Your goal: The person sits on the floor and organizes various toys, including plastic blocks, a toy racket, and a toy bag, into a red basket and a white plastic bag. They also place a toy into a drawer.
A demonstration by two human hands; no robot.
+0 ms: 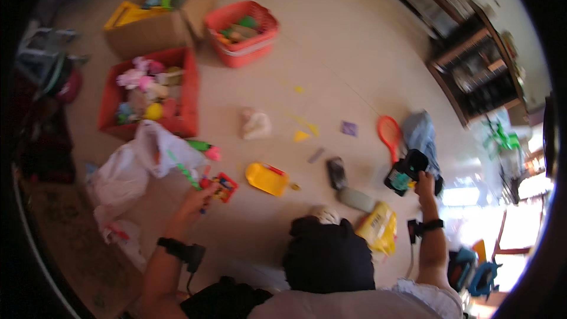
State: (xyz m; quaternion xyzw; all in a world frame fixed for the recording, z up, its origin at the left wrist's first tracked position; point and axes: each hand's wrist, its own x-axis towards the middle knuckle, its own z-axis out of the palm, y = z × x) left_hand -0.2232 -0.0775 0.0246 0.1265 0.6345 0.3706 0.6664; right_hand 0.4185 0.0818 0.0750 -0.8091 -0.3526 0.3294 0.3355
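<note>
My left hand holds several small things: a red-framed toy, a green patterned stick and a red piece. Just beyond it lies a white plastic bag. At the right, my right hand grips a black container, beside another dark container with something teal inside. A red-orange toy racket and a blue-grey cloth lie beyond that hand. Between the hands, a yellow toy tray, a dark object and a grey-green case rest on the floor.
A red box of soft toys, a cardboard box and a red basket stand at upper left. Yellow pieces, a purple card and a yellow packet lie on the floor. Dark shelves stand at right.
</note>
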